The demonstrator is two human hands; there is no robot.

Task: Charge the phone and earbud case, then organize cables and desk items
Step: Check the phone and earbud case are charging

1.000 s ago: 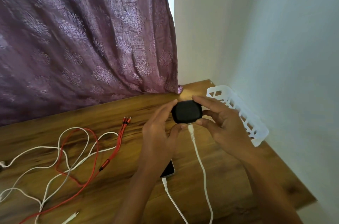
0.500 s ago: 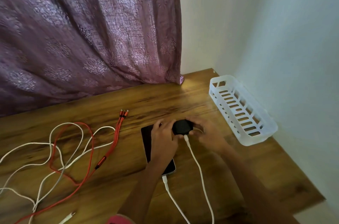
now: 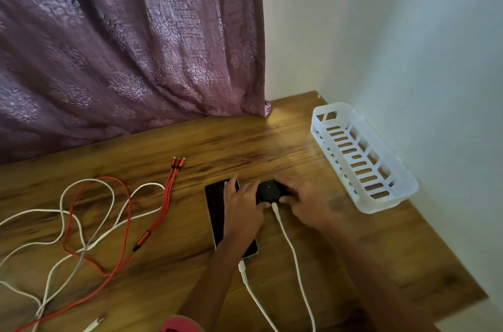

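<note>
Settling the plugged-in earbud case beside the phone, both hands were closed on it; tangled cables left of the phone looked next

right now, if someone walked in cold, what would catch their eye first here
Probably the two hands at mid-desk: the left hand and right hand cup a black earbud case with a tiny green light, a white cable plugged into it, beside a dark phone lying flat. Next, the tangle of red cable and white cords sprawled on the left, and the white slotted basket by the right wall.
</note>
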